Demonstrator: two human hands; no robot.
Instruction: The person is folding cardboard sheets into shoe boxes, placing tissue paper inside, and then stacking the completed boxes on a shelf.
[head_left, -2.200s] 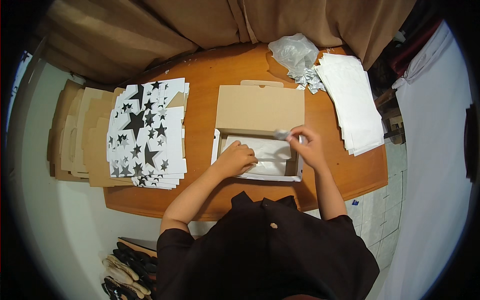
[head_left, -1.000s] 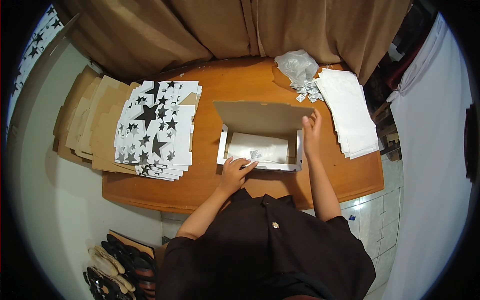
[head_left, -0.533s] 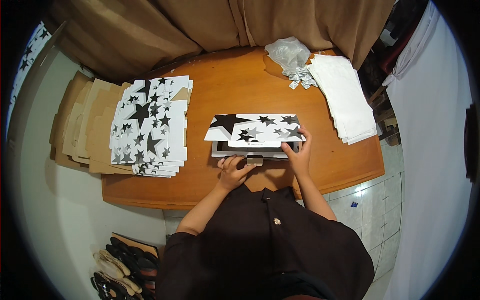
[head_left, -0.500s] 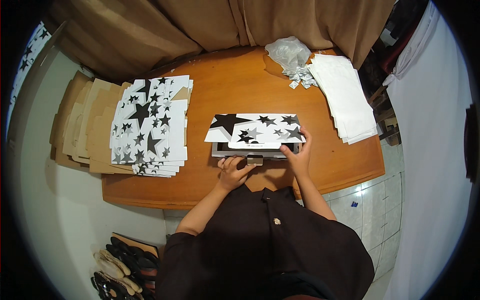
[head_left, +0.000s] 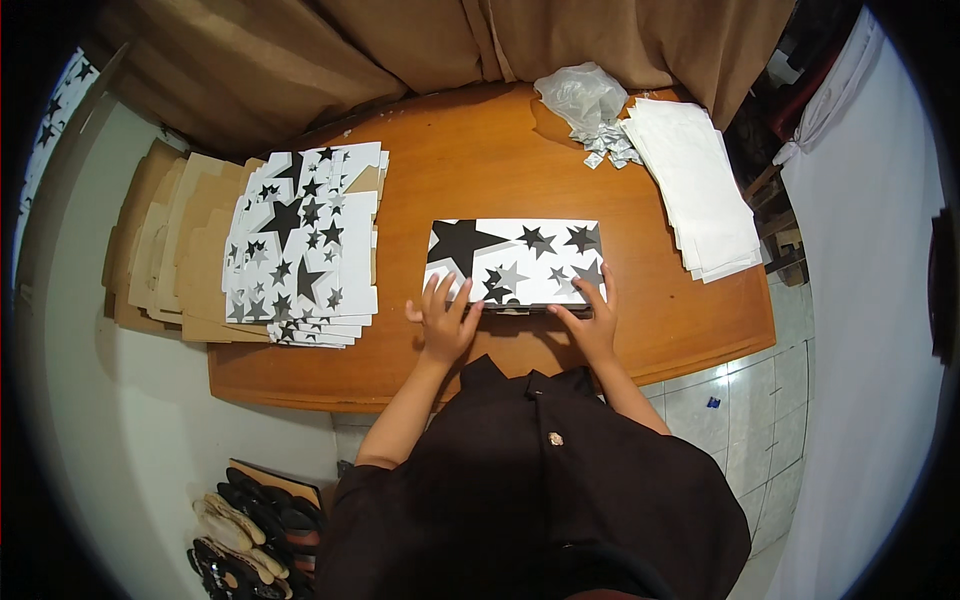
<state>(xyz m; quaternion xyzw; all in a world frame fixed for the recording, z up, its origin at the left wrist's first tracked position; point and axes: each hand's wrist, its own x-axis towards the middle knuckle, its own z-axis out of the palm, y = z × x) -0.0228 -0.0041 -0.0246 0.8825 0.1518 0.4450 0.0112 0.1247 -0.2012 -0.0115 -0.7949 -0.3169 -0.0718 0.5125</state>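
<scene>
A cardboard box (head_left: 530,256) printed with black and grey stars on white lies on the table in front of me, its lid down. My left hand (head_left: 445,322) is at the front left corner, fingertips on the lid and thumb by the front edge. At the opposite front corner, my right hand (head_left: 593,318) has its fingers along the right side and its thumb against the front edge. Both hands grip the box. Only a thin dark strip of its front face shows below the lid, and the inside is hidden.
On the table's left lies a stack of star-printed cardboard sheets (head_left: 300,240), with plain brown cardboard pieces (head_left: 150,240) beside it. A clear plastic bag (head_left: 585,95) with small silvery packets (head_left: 612,147) sits far right, near stacked white paper sheets (head_left: 690,190). Several shoes (head_left: 250,530) stand lower left.
The raised lid has come down over the box opening. My left hand has moved up from the brown front tab to the lid's left corner. My right hand has slid slightly down the right corner.
</scene>
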